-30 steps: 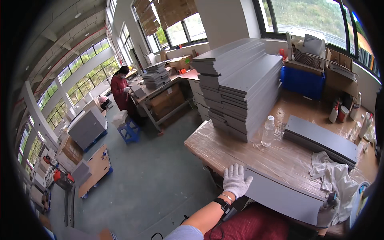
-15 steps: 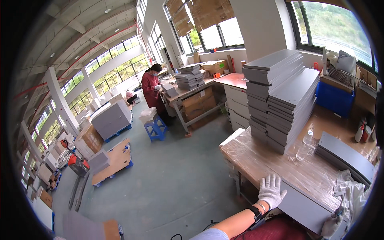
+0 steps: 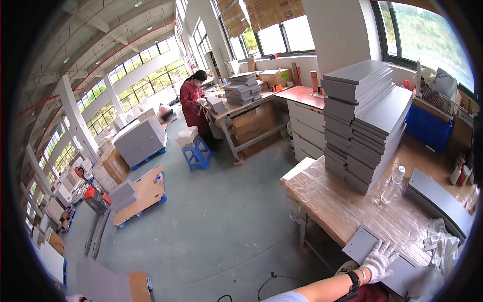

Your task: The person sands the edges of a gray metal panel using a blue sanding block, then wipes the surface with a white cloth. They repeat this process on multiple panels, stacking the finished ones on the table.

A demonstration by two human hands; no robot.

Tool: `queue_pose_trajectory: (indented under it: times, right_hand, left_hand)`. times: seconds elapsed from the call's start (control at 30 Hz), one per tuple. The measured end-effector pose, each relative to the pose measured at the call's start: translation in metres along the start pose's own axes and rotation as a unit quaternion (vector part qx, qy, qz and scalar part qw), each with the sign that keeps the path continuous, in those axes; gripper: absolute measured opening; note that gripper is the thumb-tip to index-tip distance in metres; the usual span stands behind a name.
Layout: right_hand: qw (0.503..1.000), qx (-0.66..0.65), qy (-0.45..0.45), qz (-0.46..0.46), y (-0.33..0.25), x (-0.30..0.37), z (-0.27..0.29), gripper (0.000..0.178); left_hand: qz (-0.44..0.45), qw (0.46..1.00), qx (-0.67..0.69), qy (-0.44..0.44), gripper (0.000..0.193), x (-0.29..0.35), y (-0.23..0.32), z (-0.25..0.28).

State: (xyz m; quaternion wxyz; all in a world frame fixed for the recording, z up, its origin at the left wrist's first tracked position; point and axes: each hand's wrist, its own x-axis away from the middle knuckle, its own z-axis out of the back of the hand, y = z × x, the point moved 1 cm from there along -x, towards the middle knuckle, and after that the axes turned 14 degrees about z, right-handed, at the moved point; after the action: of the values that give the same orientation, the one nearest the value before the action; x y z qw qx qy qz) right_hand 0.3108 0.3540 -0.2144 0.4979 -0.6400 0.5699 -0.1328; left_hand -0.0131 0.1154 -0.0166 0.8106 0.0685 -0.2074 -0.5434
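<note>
My left hand [image 3: 381,262], in a pale knit glove, lies flat with fingers spread on a grey panel [image 3: 363,240]. Small holes show near that panel's left end, which reaches over the front edge of the plastic-covered worktable [image 3: 322,189]. Toward the panel's right end is my right hand [image 3: 425,283], gloved and smeared by motion; its fingers cannot be made out. A crumpled white cloth [image 3: 444,246] lies just beyond it. Farther back on the table stand tall stacks of grey panels [image 3: 365,126], and a lower pile of panels [image 3: 437,196] sits at the right.
A clear plastic bottle [image 3: 393,185] stands beside the tall stacks. A blue bin [image 3: 427,126] is at the back right. Across the floor, a person in a dark red coat [image 3: 192,103] works at another table, near a blue stool [image 3: 197,153]. A pallet jack [image 3: 95,199] stands at left.
My left hand has moved right along the panel, away from its left end, whose holes now show. My right hand has become blurred. The whole view has shifted slightly.
</note>
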Motion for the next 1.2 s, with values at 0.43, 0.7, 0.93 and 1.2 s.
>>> queue_pose_trajectory:
  times: [0.43,0.7,0.93,1.2]
  right_hand:
    - [0.984,-0.071,0.154,-0.046,-0.012,-0.001,-0.048,0.044]
    - [0.994,-0.113,0.008,0.012,0.008,-0.006,-0.009,0.051]
    - [0.98,-0.2,0.002,-0.006,0.01,-0.009,-0.014,0.047]
    - [0.982,-0.086,0.159,-0.055,0.019,-0.033,-0.051,0.049]
  left_hand:
    - [0.198,0.973,-0.02,0.113,0.078,0.0,-0.119,0.011]
    - [0.22,0.96,-0.059,0.165,0.077,0.022,-0.119,-0.012]
    - [0.114,0.988,-0.056,0.086,0.076,0.024,-0.069,-0.02]
    - [-0.002,1.0,0.01,0.019,0.083,-0.014,-0.001,-0.015]
